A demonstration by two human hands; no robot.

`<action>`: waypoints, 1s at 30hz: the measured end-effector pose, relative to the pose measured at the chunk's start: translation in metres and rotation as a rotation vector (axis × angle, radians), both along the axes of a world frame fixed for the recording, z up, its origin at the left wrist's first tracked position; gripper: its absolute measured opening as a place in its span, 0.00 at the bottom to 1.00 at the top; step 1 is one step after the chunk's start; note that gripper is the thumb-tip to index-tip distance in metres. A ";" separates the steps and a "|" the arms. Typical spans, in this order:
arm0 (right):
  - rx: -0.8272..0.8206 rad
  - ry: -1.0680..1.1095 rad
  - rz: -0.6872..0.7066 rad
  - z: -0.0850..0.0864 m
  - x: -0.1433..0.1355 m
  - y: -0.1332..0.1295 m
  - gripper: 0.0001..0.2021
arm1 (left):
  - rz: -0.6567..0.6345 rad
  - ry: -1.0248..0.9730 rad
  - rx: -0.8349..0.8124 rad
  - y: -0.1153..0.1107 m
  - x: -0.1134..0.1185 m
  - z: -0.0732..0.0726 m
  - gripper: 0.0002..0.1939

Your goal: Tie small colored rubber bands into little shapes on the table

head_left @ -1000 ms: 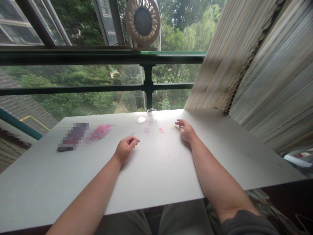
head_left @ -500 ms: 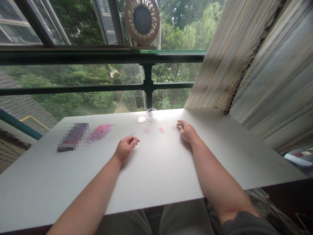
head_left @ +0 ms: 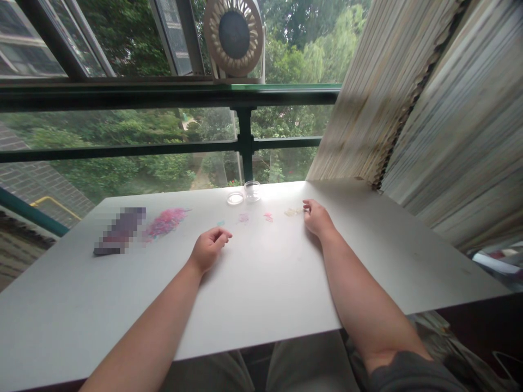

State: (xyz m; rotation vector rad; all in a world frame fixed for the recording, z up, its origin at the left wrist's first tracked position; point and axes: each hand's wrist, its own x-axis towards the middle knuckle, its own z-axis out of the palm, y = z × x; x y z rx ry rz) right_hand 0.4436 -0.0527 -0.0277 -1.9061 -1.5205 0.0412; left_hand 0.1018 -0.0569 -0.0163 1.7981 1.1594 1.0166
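My left hand (head_left: 210, 250) rests on the white table (head_left: 253, 294) with its fingers curled and thumb against them; whatever they may hold is hidden. Just beyond it lies a small turquoise piece (head_left: 221, 223). My right hand (head_left: 318, 218) is partly spread, nothing visible in its fingers, just right of a little group of pale yellow pieces (head_left: 291, 212). Between the hands lie a small purple group (head_left: 243, 218) and a small pink group (head_left: 268, 217). The pieces are thin and too small to name. A larger pink and purple pile (head_left: 167, 224) lies at the left.
A clear round tub (head_left: 252, 191) and its lid (head_left: 235, 198) stand at the table's far edge. A blurred-out dark object (head_left: 120, 231) lies left of the pile. Behind are a green railing (head_left: 171, 97), a fan (head_left: 234, 35) and a curtain (head_left: 359, 98) on the right.
My right hand has drawn back slightly to the right, off the pale yellow pieces, which now show more fully. My left hand has stayed in place.
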 end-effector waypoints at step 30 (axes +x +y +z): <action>0.155 0.273 0.154 0.019 -0.027 -0.009 0.10 | 0.249 0.265 0.074 0.002 -0.036 0.003 0.14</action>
